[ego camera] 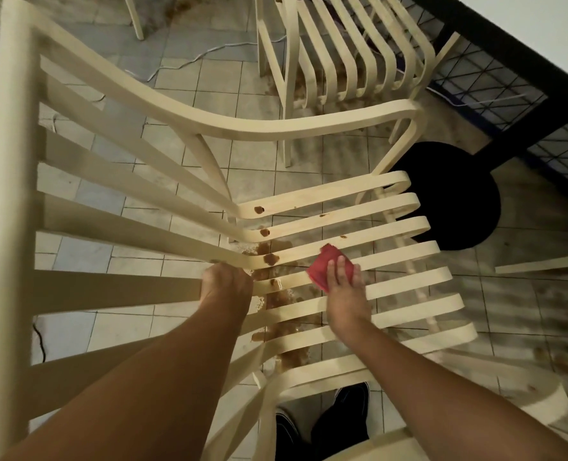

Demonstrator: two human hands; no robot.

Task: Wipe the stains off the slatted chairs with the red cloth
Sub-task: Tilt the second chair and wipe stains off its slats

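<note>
The right hand [342, 287] lies flat with fingers straight, pressing the red cloth [322, 261] onto the seat slats of the near slatted chair [392, 207]. The left hand [226, 282] curls round 1 slat at the bend between back and seat. Brown stains [271, 258] dot the slats beside it, and 1 more chair [342, 54] stands beyond on the tiled floor [209, 74].

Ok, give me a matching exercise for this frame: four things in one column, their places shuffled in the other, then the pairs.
1. red cloth
2. left hand
3. far slatted chair
4. black shoes

A. on the floor tiles, bottom edge
B. gripping a slat at the back-seat bend
C. under the right hand, on a seat slat
D. upright beside the wire mesh

Pairs: 1-C, 2-B, 3-D, 4-A
</note>
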